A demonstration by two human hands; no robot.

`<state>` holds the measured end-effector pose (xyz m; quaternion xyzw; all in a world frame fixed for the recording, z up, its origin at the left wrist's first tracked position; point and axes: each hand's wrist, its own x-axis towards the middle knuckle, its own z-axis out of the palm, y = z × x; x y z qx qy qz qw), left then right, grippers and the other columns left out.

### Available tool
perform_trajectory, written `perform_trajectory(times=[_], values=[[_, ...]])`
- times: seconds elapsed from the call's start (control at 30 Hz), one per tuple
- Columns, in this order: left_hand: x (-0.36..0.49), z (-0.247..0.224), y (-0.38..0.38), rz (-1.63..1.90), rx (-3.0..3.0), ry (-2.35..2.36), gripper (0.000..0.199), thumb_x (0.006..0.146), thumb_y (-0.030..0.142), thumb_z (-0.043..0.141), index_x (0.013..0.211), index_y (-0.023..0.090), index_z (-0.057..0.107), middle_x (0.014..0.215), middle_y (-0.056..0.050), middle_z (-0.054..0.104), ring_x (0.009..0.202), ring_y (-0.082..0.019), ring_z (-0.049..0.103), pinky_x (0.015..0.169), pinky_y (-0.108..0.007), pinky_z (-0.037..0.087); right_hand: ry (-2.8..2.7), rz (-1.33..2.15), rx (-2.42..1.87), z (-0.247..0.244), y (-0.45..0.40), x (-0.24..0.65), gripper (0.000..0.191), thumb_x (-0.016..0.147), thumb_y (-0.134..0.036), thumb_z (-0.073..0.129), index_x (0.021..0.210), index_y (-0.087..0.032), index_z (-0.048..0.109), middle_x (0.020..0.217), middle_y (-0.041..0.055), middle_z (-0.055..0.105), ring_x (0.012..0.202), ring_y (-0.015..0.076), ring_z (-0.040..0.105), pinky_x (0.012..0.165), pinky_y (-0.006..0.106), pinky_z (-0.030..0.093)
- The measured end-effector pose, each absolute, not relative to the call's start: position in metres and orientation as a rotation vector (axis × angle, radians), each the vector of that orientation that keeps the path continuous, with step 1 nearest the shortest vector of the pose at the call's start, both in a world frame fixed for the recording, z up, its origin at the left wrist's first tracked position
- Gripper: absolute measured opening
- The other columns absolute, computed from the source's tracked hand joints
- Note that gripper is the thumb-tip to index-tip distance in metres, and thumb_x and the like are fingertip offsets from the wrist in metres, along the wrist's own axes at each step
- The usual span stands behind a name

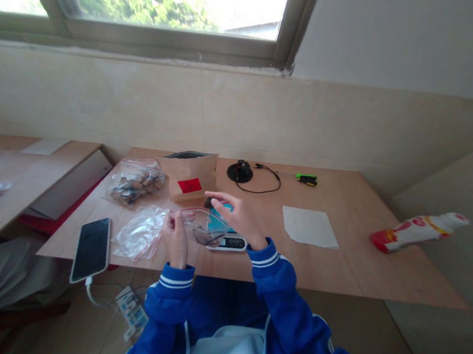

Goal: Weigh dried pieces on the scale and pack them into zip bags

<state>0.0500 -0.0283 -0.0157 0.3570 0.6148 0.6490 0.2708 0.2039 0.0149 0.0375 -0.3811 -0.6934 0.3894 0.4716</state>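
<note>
Between the fingers of my left hand [175, 235] is the edge of a clear zip bag [203, 227] with a red seal line. Something dark shows in or through its lower part; I cannot make out which. My right hand [238, 216] is over the bag's right side, its fingers stretched to the left and apart. Under and behind it lies a blue flat thing [217, 220], partly hidden. A white device with a black label [232, 243] lies just below. Left of my left hand are crumpled clear zip bags [140, 231].
At the back left stand a bag of brown pieces [136, 183] and a brown paper pouch [190, 175]. Around are a black round base with cable [240, 172], green-black screwdrivers [306, 178], white paper [309, 227], a tilted bottle [416, 232] and a phone [91, 249] overhanging the edge.
</note>
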Motion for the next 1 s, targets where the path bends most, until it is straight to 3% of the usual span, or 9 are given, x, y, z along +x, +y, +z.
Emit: perform_trajectory(times=[0.13, 0.27, 0.37, 0.47, 0.67, 0.8, 1.0], values=[[0.054, -0.011, -0.029, 1.788, 0.956, 1.598, 0.027, 0.088, 0.039, 0.047, 0.07, 0.019, 0.053, 0.077, -0.002, 0.071, 0.075, -0.018, 0.066, 0.08, -0.034, 0.048, -1.777, 0.75, -1.006, 0.03, 0.001, 0.211, 0.038, 0.088, -0.038, 0.056, 0.124, -0.024, 0.059, 0.126, 0.0081, 0.061, 0.121, 0.021, 0.053, 0.106, 0.04, 0.039], [0.056, -0.013, -0.03, 1.813, 0.895, 1.578, 0.029, 0.089, 0.04, 0.046, 0.072, 0.018, 0.056, 0.078, -0.003, 0.071, 0.076, -0.018, 0.067, 0.08, -0.034, 0.049, -1.699, 1.061, -1.109, -0.007, -0.015, 0.227, 0.058, 0.078, -0.044, 0.068, 0.13, -0.024, 0.052, 0.133, 0.0102, 0.056, 0.12, 0.0231, 0.055, 0.098, 0.04, 0.047], [0.059, -0.014, -0.033, 1.823, 0.858, 1.52, 0.033, 0.09, 0.044, 0.044, 0.076, 0.017, 0.057, 0.079, -0.004, 0.07, 0.075, -0.019, 0.067, 0.076, -0.034, 0.05, -1.587, 1.218, -1.106, -0.026, -0.028, 0.233, 0.04, 0.079, -0.046, 0.067, 0.11, -0.021, 0.064, 0.116, 0.0079, 0.068, 0.104, 0.0219, 0.064, 0.09, 0.038, 0.052], [0.06, -0.011, -0.04, 1.808, 1.076, 1.535, 0.038, 0.093, 0.046, 0.039, 0.082, 0.018, 0.06, 0.085, -0.004, 0.069, 0.084, -0.019, 0.065, 0.084, -0.034, 0.047, -1.387, 1.172, -1.079, -0.028, -0.036, 0.235, 0.03, 0.082, -0.046, 0.063, 0.091, -0.019, 0.069, 0.098, 0.0063, 0.073, 0.094, 0.0214, 0.068, 0.088, 0.037, 0.053], [0.056, -0.009, -0.051, 1.589, 1.573, 1.353, 0.031, 0.093, 0.044, 0.043, 0.104, 0.02, 0.06, 0.102, -0.006, 0.066, 0.098, -0.02, 0.061, 0.088, -0.032, 0.045, -1.207, 0.965, -1.089, -0.005, -0.044, 0.238, 0.028, 0.085, -0.045, 0.061, 0.093, -0.021, 0.072, 0.098, 0.0058, 0.074, 0.094, 0.0222, 0.068, 0.085, 0.036, 0.053], [0.065, -0.015, -0.049, 1.579, 1.535, 1.38, 0.029, 0.087, 0.043, 0.054, 0.104, 0.02, 0.058, 0.092, -0.005, 0.065, 0.084, -0.018, 0.061, 0.079, -0.03, 0.047, -1.287, 0.87, -1.127, 0.003, -0.053, 0.237, 0.026, 0.086, -0.044, 0.06, 0.088, -0.021, 0.072, 0.092, 0.0046, 0.075, 0.088, 0.0218, 0.069, 0.079, 0.034, 0.053], [0.078, -0.018, -0.052, 1.772, 1.423, 1.518, 0.028, 0.092, 0.044, 0.044, 0.098, 0.02, 0.057, 0.09, -0.005, 0.063, 0.085, -0.017, 0.059, 0.077, -0.029, 0.046, -1.027, 0.696, -1.211, 0.006, -0.054, 0.236, 0.032, 0.089, -0.047, 0.054, 0.087, -0.018, 0.067, 0.071, 0.0041, 0.073, 0.068, 0.0192, 0.067, 0.069, 0.031, 0.052]])
